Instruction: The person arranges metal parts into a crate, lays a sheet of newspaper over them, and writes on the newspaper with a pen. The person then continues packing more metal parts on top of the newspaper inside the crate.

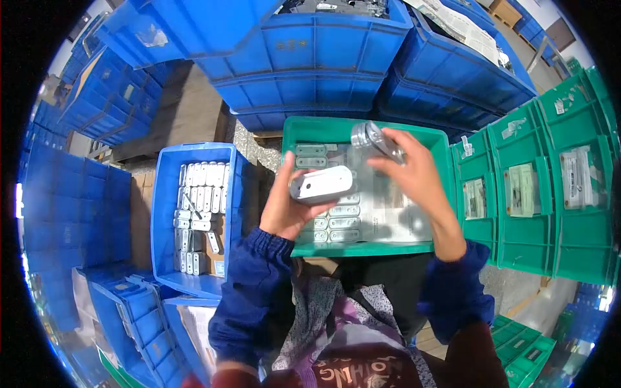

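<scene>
Over the green crate (365,251), my left hand (282,205) grips a smooth white-silver oblong metal housing (330,182) with rounded ends. A small dark hole shows near its left end. My right hand (417,169), higher and to the right, pinches a shiny silver metal part (370,137) with a rounded end. It is blurred, and I cannot tell if it is one piece or several pressed together. Below my hands, rows of similar oblong metal parts (344,223) lie along the crate's left side. A printed sheet (398,220) covers the right part of its floor.
At the left stands a blue crate (194,152) with several rows of silver metal parts (206,197). Stacked blue crates (310,64) rise behind the green one. Green crates with paper labels (521,187) are stacked close on the right. More blue crates (139,317) sit lower left.
</scene>
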Action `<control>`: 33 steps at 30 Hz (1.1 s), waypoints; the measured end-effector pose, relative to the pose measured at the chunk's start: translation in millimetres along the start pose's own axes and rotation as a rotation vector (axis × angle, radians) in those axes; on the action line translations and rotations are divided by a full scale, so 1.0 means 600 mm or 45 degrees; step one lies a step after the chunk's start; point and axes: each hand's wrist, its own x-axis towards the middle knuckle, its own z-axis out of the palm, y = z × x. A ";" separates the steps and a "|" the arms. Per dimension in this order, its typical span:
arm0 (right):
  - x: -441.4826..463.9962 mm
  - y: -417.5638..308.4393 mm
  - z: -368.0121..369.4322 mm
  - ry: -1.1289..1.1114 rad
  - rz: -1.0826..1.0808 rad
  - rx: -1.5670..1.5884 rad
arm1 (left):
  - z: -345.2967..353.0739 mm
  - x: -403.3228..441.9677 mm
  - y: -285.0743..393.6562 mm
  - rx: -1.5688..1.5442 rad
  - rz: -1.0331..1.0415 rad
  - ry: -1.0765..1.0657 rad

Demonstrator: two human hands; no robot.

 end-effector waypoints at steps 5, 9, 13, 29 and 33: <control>0.035 0.234 0.096 -0.285 0.164 -0.505 | -0.002 0.004 0.052 -0.097 0.377 0.087; 0.045 0.313 0.167 -0.537 0.245 -0.671 | -0.014 -0.016 0.070 -0.352 0.463 0.197; 0.048 0.360 0.206 -0.514 0.022 -0.794 | -0.026 -0.033 0.076 -0.472 0.460 0.237; 0.033 0.367 0.210 -0.481 0.095 -0.744 | -0.028 -0.056 0.071 -0.615 0.431 0.218; 0.044 0.362 0.205 -0.470 0.108 -0.686 | -0.028 -0.054 0.072 -0.633 0.445 0.224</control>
